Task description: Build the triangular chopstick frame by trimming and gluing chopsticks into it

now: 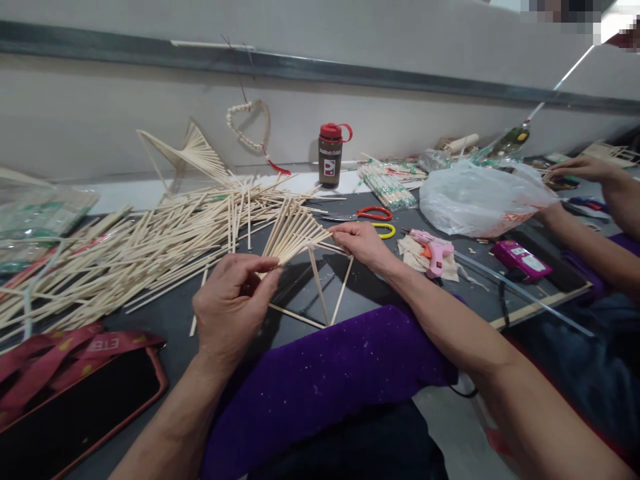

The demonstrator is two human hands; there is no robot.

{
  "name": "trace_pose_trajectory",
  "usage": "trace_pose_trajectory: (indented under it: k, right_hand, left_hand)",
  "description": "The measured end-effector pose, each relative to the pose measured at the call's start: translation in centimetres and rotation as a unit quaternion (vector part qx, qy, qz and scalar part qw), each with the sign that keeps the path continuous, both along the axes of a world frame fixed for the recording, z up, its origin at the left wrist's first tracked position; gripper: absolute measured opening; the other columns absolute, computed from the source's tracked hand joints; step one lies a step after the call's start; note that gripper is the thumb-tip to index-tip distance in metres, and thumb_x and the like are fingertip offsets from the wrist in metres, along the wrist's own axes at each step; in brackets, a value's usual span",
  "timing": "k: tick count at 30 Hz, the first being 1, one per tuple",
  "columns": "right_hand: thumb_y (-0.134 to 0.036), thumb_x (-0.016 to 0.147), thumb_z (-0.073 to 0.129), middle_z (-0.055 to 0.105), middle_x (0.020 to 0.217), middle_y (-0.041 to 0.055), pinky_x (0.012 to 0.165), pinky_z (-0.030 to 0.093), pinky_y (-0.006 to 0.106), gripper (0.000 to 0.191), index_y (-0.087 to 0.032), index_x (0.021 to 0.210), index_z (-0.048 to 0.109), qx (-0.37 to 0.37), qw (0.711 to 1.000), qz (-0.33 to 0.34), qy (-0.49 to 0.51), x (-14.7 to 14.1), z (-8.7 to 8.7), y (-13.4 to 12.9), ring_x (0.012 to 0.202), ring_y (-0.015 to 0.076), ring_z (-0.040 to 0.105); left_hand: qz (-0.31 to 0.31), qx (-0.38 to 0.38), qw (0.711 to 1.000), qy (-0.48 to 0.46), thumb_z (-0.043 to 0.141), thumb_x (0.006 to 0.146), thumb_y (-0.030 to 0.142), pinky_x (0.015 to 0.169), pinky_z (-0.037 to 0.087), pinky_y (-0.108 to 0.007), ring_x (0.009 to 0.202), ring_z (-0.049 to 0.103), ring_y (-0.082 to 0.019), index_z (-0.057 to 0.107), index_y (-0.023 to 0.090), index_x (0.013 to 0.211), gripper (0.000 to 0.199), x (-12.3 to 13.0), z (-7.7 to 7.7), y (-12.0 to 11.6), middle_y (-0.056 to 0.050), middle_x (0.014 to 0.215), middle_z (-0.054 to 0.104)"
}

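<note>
A fan-shaped frame of thin wooden sticks stands on the dark table in front of me, propped on stick legs that form triangles. My left hand pinches its near left edge between thumb and fingers. At the frame's right corner, my right hand is closed with its fingertips on a stick end. Just behind the frame lie scissors with red handles and a yellow handle loop. A large heap of loose sticks spreads to the left of it.
A finished twisted stick model leans by the wall, near a dark bottle with red lid. To the right are a pink glue gun, a white plastic bag, a magenta box and a co-worker's arms. A phone lies front left.
</note>
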State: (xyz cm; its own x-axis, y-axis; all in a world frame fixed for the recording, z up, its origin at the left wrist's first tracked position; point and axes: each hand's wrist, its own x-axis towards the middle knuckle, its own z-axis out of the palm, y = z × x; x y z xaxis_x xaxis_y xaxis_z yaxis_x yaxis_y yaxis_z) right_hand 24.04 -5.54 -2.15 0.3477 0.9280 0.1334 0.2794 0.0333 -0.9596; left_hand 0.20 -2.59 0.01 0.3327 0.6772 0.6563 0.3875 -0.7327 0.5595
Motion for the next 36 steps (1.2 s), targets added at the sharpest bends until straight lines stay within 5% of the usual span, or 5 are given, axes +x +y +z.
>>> trace_pose_trajectory:
  k: [11, 36]
  right_hand:
    - [-0.013, 0.08, 0.048, 0.072, 0.091, 0.0036, 0.075, 0.044, 0.027, 0.032, -0.02, 0.096, 0.075, 0.037, 0.973, -0.001, -0.227, -0.16, 0.72, -0.42, 0.08, 0.0158, 0.062]
    - [-0.023, 0.082, 0.052, 0.07, 0.08, 0.003, 0.064, 0.041, 0.027, 0.028, -0.022, 0.097, 0.075, 0.053, 0.97, 0.003, -0.237, 0.16, -0.25, -0.37, 0.067, 0.0153, 0.059]
  left_hand:
    - [-0.002, 0.018, 1.0, 0.001, 0.067, 0.079, 0.02, 0.057, 0.045, -0.024, 0.062, 0.054, -0.009, 0.067, 0.023, 0.086, 0.008, 0.06, 0.22, -0.1, 0.001, 0.084, 0.064]
    - [-0.03, -0.032, 0.998, -0.038, 0.066, 0.077, 0.015, 0.053, 0.042, -0.02, 0.056, 0.05, -0.006, 0.067, 0.019, 0.084, 0.008, 0.16, 0.02, -0.51, 0.001, 0.083, 0.062]
